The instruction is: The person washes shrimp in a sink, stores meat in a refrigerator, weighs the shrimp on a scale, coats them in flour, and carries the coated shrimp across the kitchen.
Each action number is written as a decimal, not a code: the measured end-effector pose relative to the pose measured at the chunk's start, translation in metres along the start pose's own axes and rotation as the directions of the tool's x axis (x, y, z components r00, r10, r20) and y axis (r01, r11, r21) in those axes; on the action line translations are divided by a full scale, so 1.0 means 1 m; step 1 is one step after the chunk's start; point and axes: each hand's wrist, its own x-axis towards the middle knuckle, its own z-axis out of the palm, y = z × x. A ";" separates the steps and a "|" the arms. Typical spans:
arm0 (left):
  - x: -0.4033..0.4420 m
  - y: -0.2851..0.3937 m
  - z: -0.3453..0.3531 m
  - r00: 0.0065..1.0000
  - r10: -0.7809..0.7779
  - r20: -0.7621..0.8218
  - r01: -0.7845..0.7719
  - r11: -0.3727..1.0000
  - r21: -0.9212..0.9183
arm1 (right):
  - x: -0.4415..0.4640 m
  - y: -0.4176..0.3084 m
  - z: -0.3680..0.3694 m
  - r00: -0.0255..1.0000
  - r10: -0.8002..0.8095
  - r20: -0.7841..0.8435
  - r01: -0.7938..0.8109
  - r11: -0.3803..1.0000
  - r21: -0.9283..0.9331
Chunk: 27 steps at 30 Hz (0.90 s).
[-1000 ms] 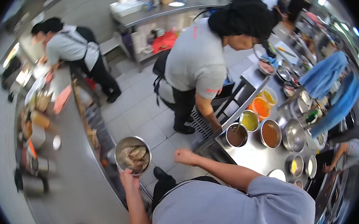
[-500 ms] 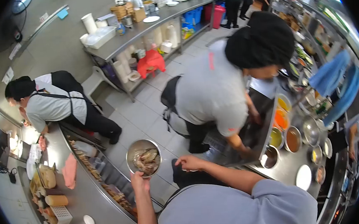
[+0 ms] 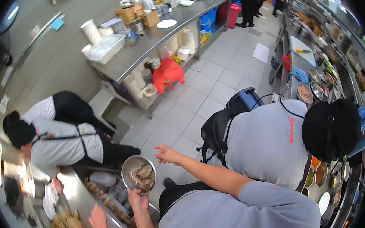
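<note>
My left hand grips the near rim of a round metal bowl, which is tilted toward me beside the open counter drawer. Inside lie greyish-brown pieces that look like raw prawns. My right hand is just right of the bowl, apart from it and holding nothing. Its index finger stretches out and the other fingers are loosely bent.
A co-worker with a backpack bends over the counter at right, close to my right arm. Another co-worker leans over the left counter. A pink cloth lies there. Tiled floor runs between counters toward more people behind.
The bowl and my left hand have shifted slightly left and down in view. My right hand has moved left, nearer the bowl. The co-worker at right has shifted right, bending toward the counter.
</note>
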 end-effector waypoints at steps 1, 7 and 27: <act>0.024 0.004 0.001 0.999 -0.044 0.013 0.044 0.999 -0.003 | 0.021 -0.008 -0.013 1.000 0.000 -0.026 0.001 1.000 0.012; 0.211 0.029 0.032 0.979 -0.188 0.080 0.171 0.967 0.187 | 0.161 -0.019 -0.143 0.935 0.161 -0.315 -0.040 0.933 0.358; 0.608 -0.063 0.526 0.765 -0.535 0.359 0.174 0.708 0.684 | -0.030 -0.177 -0.676 -0.334 0.193 -0.923 0.861 0.461 -0.215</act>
